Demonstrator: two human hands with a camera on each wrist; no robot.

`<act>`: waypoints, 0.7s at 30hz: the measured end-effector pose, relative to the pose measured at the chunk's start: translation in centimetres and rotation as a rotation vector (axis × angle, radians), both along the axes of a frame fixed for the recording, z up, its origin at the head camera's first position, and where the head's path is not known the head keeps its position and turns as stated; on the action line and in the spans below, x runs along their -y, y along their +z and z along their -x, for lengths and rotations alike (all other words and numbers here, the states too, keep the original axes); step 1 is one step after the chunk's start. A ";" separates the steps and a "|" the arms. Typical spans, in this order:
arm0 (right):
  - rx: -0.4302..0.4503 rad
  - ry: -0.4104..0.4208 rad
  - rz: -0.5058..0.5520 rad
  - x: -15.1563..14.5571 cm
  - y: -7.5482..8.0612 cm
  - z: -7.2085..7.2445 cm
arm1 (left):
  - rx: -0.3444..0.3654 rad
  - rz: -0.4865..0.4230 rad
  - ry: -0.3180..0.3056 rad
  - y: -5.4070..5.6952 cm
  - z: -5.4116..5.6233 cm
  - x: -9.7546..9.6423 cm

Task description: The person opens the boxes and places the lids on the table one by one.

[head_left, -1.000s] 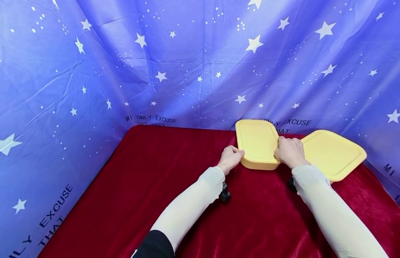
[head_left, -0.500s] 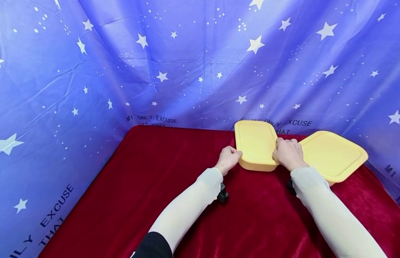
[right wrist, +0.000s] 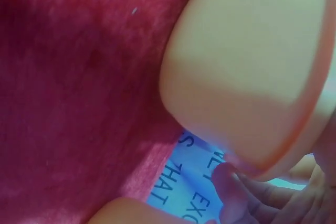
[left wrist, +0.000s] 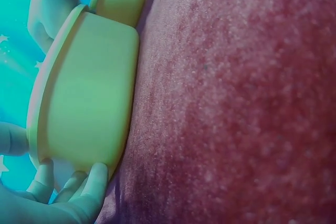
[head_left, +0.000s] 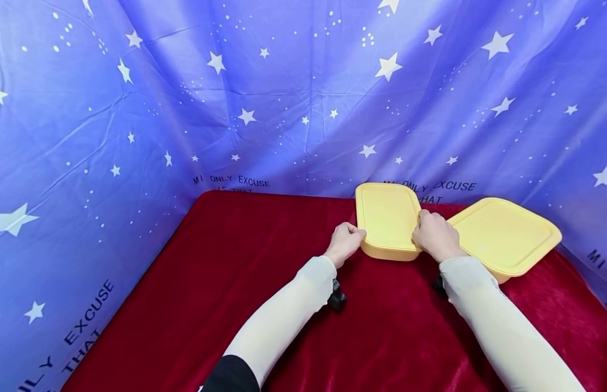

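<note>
A yellow lidded food container (head_left: 388,218) stands at the back edge of the red cloth, with its lid (head_left: 387,213) on. My left hand (head_left: 344,242) grips its near left corner. In the left wrist view, the thumb lies at the lid's rim and several fingertips (left wrist: 98,174) touch the container's side. At its right edge, my right hand (head_left: 436,234) holds the rim. The right wrist view shows fingers (right wrist: 231,190) by the rim of this container (right wrist: 247,61), partly cut off by the frame. A second, wider yellow lidded container (head_left: 506,237) stands to the right, partly behind the right hand.
Red velvety cloth (head_left: 234,283) covers the table. A blue curtain (head_left: 283,81) with white stars and printed words hangs close behind the back edge and along both sides. Black wrist devices (head_left: 337,299) show beneath both wrists.
Both hands and the container between them have shifted very slightly to the left. The view itself has moved a little; the wider container seems to stay in place.
</note>
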State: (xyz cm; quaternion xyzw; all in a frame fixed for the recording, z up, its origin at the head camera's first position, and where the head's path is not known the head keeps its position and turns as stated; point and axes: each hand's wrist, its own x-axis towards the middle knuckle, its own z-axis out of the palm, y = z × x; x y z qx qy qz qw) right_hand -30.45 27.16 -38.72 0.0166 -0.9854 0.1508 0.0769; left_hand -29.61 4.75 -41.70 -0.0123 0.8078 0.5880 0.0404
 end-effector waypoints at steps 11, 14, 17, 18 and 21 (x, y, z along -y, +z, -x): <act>0.011 0.001 0.156 -0.2 -0.4 -0.6 | -0.015 -0.005 -0.002 -0.1 -0.3 0.0; 0.000 0.010 0.195 -0.3 -0.4 -0.7 | -0.023 -0.010 0.000 -0.2 -0.3 0.0; -0.005 0.017 0.231 -0.2 -0.4 -0.9 | -0.026 -0.015 0.004 -0.2 -0.3 0.0; -0.004 0.017 0.241 -0.2 -0.4 -1.0 | -0.026 -0.016 0.006 -0.2 -0.3 0.0; 0.002 0.013 0.271 -0.2 -0.3 -1.2 | -0.021 -0.014 0.013 -0.3 -0.3 0.0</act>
